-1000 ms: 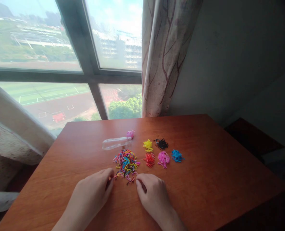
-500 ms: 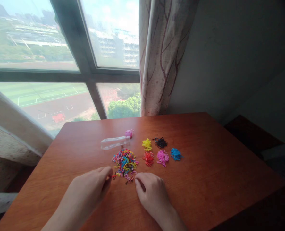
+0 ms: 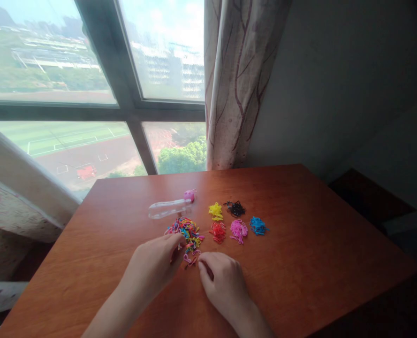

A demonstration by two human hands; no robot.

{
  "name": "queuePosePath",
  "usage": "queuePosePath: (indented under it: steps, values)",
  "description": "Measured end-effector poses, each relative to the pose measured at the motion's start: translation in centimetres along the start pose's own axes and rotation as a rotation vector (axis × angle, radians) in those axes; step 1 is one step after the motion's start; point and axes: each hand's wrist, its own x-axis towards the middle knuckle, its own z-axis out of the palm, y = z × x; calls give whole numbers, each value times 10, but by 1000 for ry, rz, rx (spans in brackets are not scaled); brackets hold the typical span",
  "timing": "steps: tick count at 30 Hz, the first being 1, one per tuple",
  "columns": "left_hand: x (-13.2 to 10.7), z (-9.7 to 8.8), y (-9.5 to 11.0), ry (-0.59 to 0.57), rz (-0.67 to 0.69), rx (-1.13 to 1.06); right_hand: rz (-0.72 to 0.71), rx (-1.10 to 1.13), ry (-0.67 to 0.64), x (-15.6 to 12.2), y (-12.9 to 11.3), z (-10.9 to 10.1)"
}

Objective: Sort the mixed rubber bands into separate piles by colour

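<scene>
A mixed pile of small coloured loops, which look like elastic bands, sits on the brown table. My left hand reaches over the pile's front left with thumb and fingers pinched together; what lies between the fingertips is hidden. To the right, my right hand rests curled on the table, its fingertips beside a few loose pink and dark loops. Anything inside its closed fingers is out of sight. Beyond it lie single-colour heaps: red, pink, blue, yellow and black.
A clear plastic container lies on its side behind the mixed pile, with a purple-pink cap at its right end. The table meets a window at the back left and a patterned curtain.
My left hand has moved right, from the left side of the mixed pile onto its front, and the red-orange loop at its fingertips no longer shows. My right hand stays almost still.
</scene>
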Motion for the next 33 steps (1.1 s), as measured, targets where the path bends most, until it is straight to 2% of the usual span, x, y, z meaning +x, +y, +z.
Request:
queuePosePath:
  steps: [8,12,16,22,27,33]
  values:
    - [43,4,41,4,191,-24,6,-101,2,-1,4,3]
    - [58,9,50,-14,235,9,9,-120,7,-2,6,6]
    - [63,13,49,-21,240,35,1,-95,10,-2,4,4]
    - [49,7,35,-1,201,41,-2,-37,-1,-1,2,1]
    - [27,1,7,40,143,12,-14,35,-6,-1,1,-1]
    - [-4,17,-28,89,51,-105,1,15,-28,-1,0,-1]
